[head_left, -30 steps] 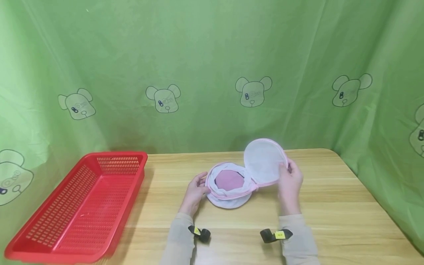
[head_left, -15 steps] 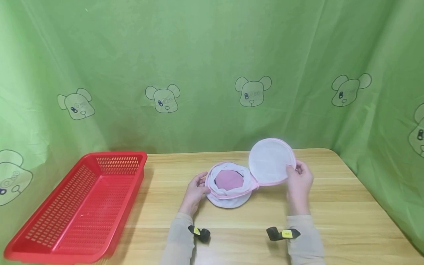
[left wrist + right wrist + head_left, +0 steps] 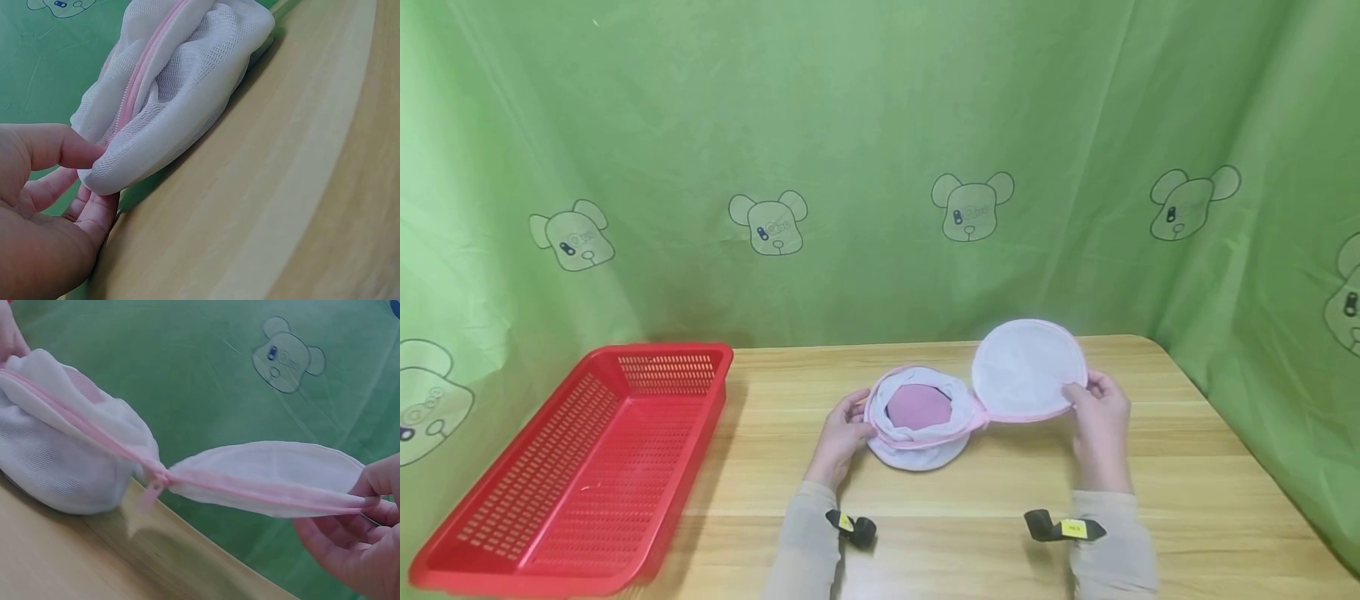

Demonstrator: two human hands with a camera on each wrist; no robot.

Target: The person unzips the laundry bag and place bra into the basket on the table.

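A white mesh laundry bag point(image 3: 917, 457) with pink zipper trim rests on the table, its round top unzipped. Through the opening a pink inside or pink item point(image 3: 919, 406) shows; I cannot tell which. My left hand point(image 3: 841, 439) pinches the bag's left edge between thumb and fingers, clear also in the left wrist view. The round mesh lid point(image 3: 1028, 371) is swung out to the right, raised off the table. My right hand point(image 3: 1101, 425) pinches the lid's outer rim. In the right wrist view a pink zipper pull point(image 3: 150, 494) hangs where lid and bag join.
A red plastic basket point(image 3: 673, 500) with slotted sides stands on the left of the wooden table point(image 3: 955, 542). Green curtain point(image 3: 865, 108) printed with bear heads surrounds the table at the back and sides.
My right hand has moved right, drawing the lid farther from the bag and tilting it a little lower. The left hand and the bag's body have stayed in place.
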